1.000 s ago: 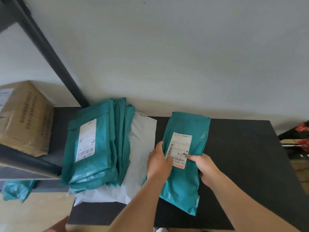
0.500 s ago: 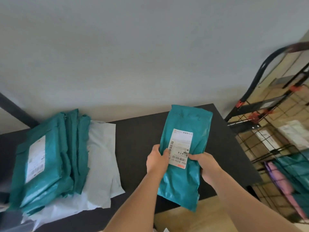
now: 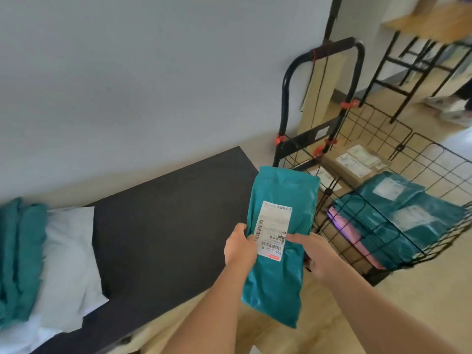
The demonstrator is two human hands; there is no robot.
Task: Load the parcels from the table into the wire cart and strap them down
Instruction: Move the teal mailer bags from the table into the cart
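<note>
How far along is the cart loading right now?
Done: teal parcels, a pink one and boxes lie in the cart. In hand: left hand and right hand hold a teal parcel between table and cart. Left: a teal stack and a white parcel on the table; no strap crosses the load.

Teal parcel [image 3: 278, 272], black table [image 3: 163, 218], black wire cart [image 3: 383, 139]

- Left forearm [image 3: 204, 310] and right forearm [image 3: 378, 307], both bare, enter from the lower edge of the frame, uncovered along all the length that shows
- Left hand [image 3: 238, 247] and right hand [image 3: 320, 259] are bare too, with plain wrists
</note>
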